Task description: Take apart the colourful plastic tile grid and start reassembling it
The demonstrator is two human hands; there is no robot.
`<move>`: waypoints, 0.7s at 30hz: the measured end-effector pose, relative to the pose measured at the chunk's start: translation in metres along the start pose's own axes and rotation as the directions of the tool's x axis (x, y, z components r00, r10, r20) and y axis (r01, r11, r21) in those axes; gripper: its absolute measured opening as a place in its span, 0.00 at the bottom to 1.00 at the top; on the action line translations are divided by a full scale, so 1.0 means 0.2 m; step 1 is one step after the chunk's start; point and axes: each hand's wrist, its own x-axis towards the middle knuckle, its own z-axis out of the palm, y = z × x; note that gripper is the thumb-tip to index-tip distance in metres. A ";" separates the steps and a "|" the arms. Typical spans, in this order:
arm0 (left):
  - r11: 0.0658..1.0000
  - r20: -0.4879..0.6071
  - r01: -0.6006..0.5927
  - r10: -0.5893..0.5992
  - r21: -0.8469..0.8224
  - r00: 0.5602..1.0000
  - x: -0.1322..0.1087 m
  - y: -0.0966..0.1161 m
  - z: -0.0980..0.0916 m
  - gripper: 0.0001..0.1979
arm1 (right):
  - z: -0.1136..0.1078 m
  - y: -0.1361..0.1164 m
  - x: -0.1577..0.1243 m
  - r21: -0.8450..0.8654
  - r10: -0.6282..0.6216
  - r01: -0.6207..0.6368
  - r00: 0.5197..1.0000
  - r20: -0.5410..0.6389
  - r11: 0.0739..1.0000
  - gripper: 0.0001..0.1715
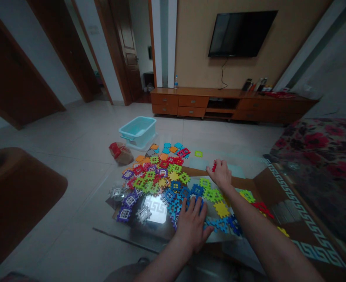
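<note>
In the head view, the left hand (192, 219) is lying palm down with its fingers spread, its grip open and resting on blue toothed tiles (169, 196). At one o'clock from it, the right hand (221, 174) is curling its fingers, its grip closing on a red toothed tile (214, 166) that is poking out between thumb and fingers. A yellow tile (221, 209) is lying just beside the left hand, toward three o'clock; a white window tile (144, 214) is lying at nine o'clock. At ten o'clock from the right hand, a lime-green tile (198, 154) is lying apart from the colourful heap, which is covering part of the glass tabletop (294, 199). A teal tub (139, 131) is standing at eleven o'clock beyond the heap, and a red-and-brown bag (120, 152) is sitting at ten o'clock.
</note>
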 end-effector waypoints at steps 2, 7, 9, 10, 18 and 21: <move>1.000 0.000 0.000 0.000 -0.007 1.000 0.00 0.00 0.00 0.33 | 0.00 0.01 0.02 0.008 0.020 -0.020 0.999 -0.032 1.000 0.25; 0.999 -0.006 0.002 -0.003 -0.039 1.000 0.00 0.00 0.00 0.36 | 0.01 0.02 0.06 -0.012 0.172 -0.172 0.985 0.003 0.985 0.24; 0.999 -0.002 0.009 -0.009 -0.045 1.000 0.00 0.00 0.00 0.37 | 0.02 0.02 0.07 -0.020 0.191 -0.190 0.982 0.015 0.982 0.24; 0.999 0.000 0.012 -0.012 -0.045 1.000 0.01 0.00 -0.01 0.37 | 0.02 0.01 0.07 -0.024 0.200 -0.199 0.980 0.019 0.980 0.25; 0.999 -0.002 0.003 -0.003 -0.045 1.000 0.00 0.01 -0.04 0.38 | -0.06 -0.07 0.04 -0.016 0.229 -0.228 0.971 0.069 0.973 0.32; 1.000 -0.005 0.003 -0.003 -0.026 1.000 -0.01 0.01 -0.03 0.37 | -0.09 -0.22 0.03 0.030 0.183 -0.189 0.972 0.144 0.981 0.29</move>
